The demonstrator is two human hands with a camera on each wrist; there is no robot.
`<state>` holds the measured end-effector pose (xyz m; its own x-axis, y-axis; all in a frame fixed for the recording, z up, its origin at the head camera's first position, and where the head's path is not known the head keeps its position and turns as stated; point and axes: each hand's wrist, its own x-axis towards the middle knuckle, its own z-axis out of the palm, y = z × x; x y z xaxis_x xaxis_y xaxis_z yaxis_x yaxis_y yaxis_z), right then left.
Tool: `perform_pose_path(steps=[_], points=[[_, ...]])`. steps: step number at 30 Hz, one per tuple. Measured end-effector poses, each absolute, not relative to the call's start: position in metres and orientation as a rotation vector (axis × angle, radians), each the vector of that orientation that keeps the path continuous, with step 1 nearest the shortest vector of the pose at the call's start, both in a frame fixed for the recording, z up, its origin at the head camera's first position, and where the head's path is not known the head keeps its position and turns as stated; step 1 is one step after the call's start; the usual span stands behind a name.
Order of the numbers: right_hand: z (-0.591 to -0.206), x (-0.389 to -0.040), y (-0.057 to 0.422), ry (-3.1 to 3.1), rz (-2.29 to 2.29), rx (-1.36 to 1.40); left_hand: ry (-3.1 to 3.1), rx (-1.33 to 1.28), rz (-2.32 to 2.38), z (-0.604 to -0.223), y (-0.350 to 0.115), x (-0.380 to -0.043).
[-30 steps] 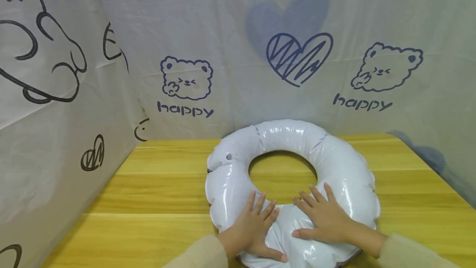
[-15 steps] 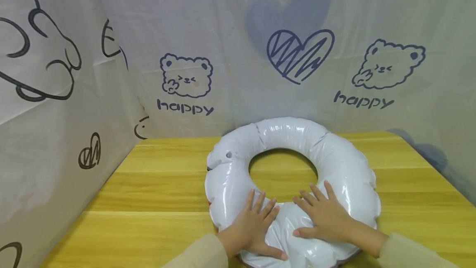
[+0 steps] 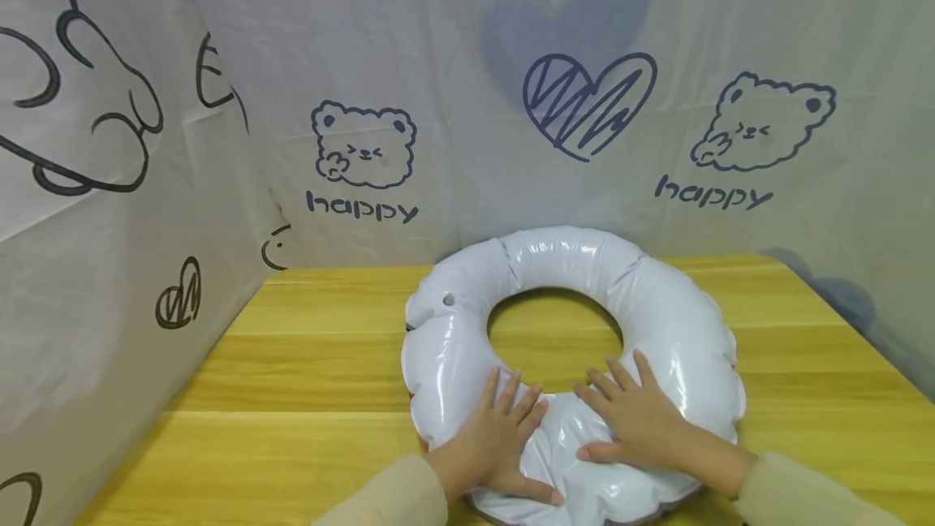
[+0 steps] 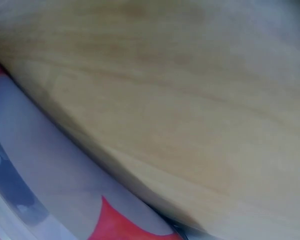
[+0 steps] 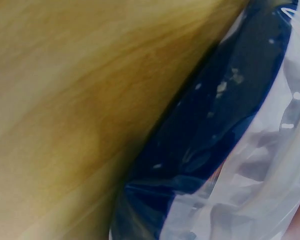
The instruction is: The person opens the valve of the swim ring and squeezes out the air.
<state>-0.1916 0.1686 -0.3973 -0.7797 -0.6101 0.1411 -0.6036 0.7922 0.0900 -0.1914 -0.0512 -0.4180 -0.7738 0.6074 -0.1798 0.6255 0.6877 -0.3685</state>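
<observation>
A white inflatable swim ring (image 3: 675, 331) lies flat on the wooden table, its glossy plain side up. Spread across its near left part is my left hand (image 3: 497, 445), fingers straight and pressing the vinyl. My right hand (image 3: 643, 424) rests on the near right part in the same way, fingers fanned out. Between the two hands the vinyl is creased and sunken. In the left wrist view, the swim ring's side (image 4: 65, 155) shows white with a red patch. The right wrist view has a dark blue band on the swim ring's side (image 5: 205, 115).
The yellow wood-grain table (image 3: 307, 372) extends to both sides of the ring. A pale curtain (image 3: 467, 104) with hearts, bears and "happy" lettering hangs behind the table and along its left. A small round dark spot (image 3: 449, 299) sits on the ring's upper left.
Both hands stay in place on the swim ring. The head view has shifted slightly, so the whole scene sits a little higher in the picture.
</observation>
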Motion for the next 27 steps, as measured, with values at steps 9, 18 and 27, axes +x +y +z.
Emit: perform_pose_path(steps=[9,18,27], points=[[-0.3988,-0.1923,0.1683,-2.809,-0.084,0.954,2.849,1.040,-0.645,-0.4166,-0.0511,-0.1922],[-0.4023,-0.1920,0.1683,-2.800,-0.096,0.925,2.837,1.018,-0.647,-0.4141,-0.0494,-0.1904],[-0.4043,-0.1921,0.1678,-2.812,-0.087,0.930,2.838,1.013,-0.629,-0.4142,-0.0503,-0.1907]])
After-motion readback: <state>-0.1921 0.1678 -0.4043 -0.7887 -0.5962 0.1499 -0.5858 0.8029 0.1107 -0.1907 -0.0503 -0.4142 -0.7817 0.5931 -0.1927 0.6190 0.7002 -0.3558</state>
